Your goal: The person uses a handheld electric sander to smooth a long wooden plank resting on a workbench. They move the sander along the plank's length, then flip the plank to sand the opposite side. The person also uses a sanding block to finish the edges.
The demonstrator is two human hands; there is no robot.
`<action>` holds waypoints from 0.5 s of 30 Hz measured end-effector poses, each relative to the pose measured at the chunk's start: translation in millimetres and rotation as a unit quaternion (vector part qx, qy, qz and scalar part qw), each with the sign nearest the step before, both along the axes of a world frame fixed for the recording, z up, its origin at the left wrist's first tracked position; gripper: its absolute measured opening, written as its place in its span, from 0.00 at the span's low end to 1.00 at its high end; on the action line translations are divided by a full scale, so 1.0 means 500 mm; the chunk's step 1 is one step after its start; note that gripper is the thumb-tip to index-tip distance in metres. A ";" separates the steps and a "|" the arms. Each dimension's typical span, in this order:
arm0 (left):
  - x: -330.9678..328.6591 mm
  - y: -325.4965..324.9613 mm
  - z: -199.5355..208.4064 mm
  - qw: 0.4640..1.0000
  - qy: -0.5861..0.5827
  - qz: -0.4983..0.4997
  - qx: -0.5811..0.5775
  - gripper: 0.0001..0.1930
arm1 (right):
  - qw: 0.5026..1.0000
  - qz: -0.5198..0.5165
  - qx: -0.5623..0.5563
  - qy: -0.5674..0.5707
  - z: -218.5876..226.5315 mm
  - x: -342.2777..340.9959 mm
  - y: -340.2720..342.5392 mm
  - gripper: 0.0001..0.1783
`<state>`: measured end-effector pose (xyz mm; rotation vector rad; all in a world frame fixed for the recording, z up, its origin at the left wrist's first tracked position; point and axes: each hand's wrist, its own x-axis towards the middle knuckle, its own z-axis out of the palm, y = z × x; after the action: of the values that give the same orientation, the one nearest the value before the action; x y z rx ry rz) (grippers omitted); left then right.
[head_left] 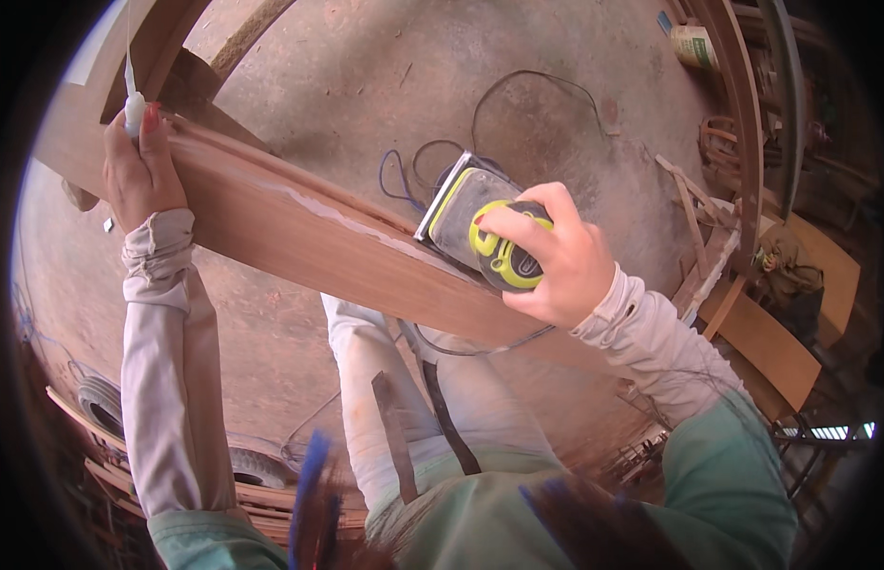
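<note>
A long reddish-brown wooden board [299,249] runs slantwise in front of me, from upper left to lower right. A pale streak lies along its upper edge. My right hand [570,261] is wrapped over the top of a grey and lime-green electric sander [461,214], which sits against the board's upper edge, tilted. At the board's left end, my left hand [142,171] is closed round a small white bottle [134,106] with a long thin nozzle pointing up. The hand is against the wood there; most of the bottle is hidden by the fingers.
A dark cord [541,74] loops over the concrete floor [385,76] beyond the board. Curved wooden frame parts [741,123] stand at right, beside flat wood panels [769,347]. A white container [693,47] is at far right. Tires [102,407] and timber strips lie at lower left.
</note>
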<state>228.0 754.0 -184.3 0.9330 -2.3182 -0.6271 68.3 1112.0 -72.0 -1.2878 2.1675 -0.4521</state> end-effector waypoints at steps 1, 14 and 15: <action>-0.002 0.003 0.001 1.000 0.010 -0.004 -0.014 0.22 | 1.000 0.002 -0.003 -0.003 0.000 0.001 0.003 0.40; 0.008 -0.009 0.000 1.000 -0.015 -0.004 -0.001 0.23 | 1.000 -0.009 0.028 0.010 0.013 -0.006 0.054 0.41; 0.008 -0.006 0.002 1.000 -0.017 -0.004 -0.002 0.23 | 0.999 -0.017 0.027 0.012 0.016 -0.008 0.072 0.40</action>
<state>231.8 750.9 -183.1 0.9397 -2.3531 -0.6148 64.3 1148.1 -64.2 -1.2355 2.2098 -0.3909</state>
